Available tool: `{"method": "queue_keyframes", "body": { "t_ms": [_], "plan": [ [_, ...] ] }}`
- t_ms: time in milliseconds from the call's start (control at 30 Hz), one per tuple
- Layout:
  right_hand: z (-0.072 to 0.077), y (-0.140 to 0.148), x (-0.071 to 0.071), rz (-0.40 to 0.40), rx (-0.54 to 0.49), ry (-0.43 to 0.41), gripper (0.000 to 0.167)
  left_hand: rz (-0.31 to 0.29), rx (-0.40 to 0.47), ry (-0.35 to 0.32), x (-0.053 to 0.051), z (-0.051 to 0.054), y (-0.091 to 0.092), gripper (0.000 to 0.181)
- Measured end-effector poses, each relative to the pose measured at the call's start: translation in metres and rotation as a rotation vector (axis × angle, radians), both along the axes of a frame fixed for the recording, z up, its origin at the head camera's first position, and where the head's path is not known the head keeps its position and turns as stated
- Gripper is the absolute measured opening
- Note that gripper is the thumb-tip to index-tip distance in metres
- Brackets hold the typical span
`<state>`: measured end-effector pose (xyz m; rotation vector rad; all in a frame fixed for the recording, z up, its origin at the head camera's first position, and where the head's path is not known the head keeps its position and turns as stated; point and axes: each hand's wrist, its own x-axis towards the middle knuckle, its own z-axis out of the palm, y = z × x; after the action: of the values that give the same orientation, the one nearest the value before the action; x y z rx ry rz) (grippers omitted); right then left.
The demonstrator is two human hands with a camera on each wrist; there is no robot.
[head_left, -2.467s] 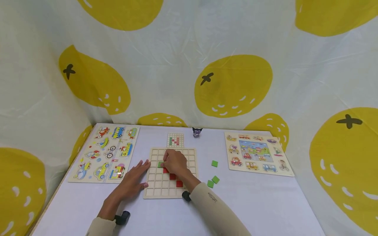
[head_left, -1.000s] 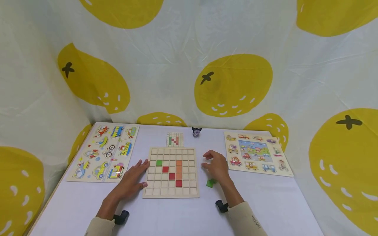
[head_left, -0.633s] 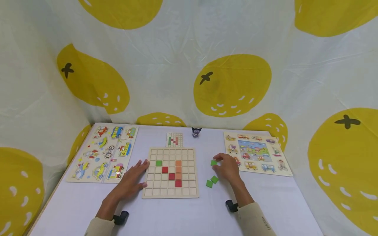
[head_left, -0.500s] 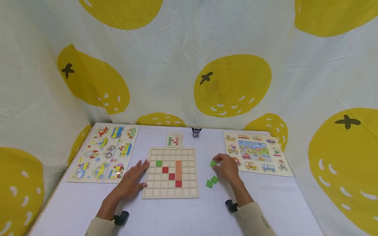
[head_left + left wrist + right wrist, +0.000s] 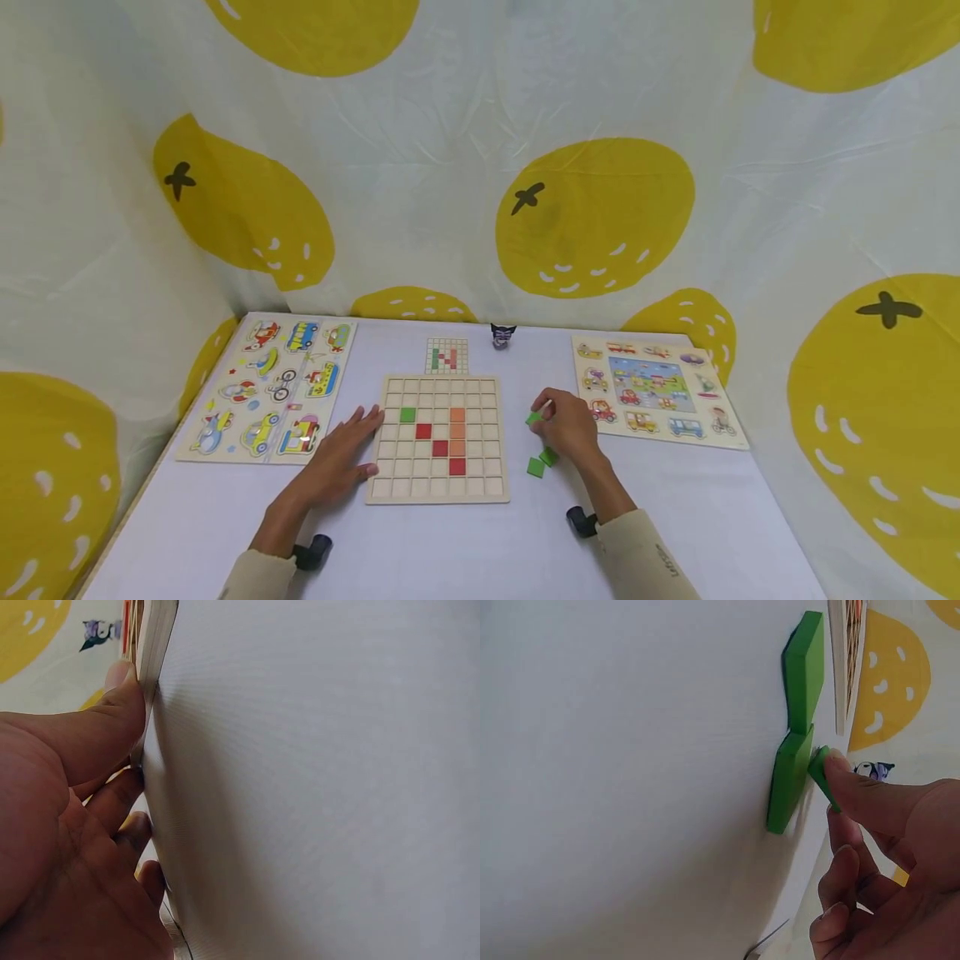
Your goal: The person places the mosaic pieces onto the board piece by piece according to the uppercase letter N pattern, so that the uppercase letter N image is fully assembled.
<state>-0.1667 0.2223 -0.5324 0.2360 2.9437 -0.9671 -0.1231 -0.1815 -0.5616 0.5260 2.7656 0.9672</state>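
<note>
One green tile (image 5: 821, 776) in the narrow right grip (image 5: 570, 423), left grip (image 5: 337, 457) wide, white tabletop (image 5: 450, 550), fruit-print curtain (image 5: 420, 183) behind.

"Where's the green square tile (image 5: 534, 418)?"
"Pinched and tilted, just right of the wooden grid board (image 5: 437, 487)."
"And the two loose green tiles (image 5: 536, 467)?"
"Flat, close together, also right of the board."
"The board itself?"
"Flat, bearing one green tile (image 5: 407, 414), three red tiles (image 5: 440, 448), three orange tiles (image 5: 457, 432)."
</note>
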Motion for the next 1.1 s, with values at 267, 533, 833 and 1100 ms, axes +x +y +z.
{"method": "queue_keyframes", "body": {
  "t_ms": [267,533,833,1100],
  "plan": [
    [0.003,-0.015,0.001,0.006,-0.043,0.038,0.019,-0.002,-0.006,0.003,-0.001,0.001,0.001,0.093],
    [0.006,-0.045,0.008,0.041,-0.130,0.060,0.020,-0.007,-0.001,0.007,-0.001,0.001,0.002,0.091],
    [0.005,-0.087,0.015,0.145,-0.200,0.049,0.023,-0.003,-0.002,0.013,0.000,0.002,0.002,0.091],
    [0.006,-0.120,0.015,0.242,-0.234,0.038,0.020,0.003,0.008,0.016,0.001,0.002,0.002,0.092]
  ]
}}
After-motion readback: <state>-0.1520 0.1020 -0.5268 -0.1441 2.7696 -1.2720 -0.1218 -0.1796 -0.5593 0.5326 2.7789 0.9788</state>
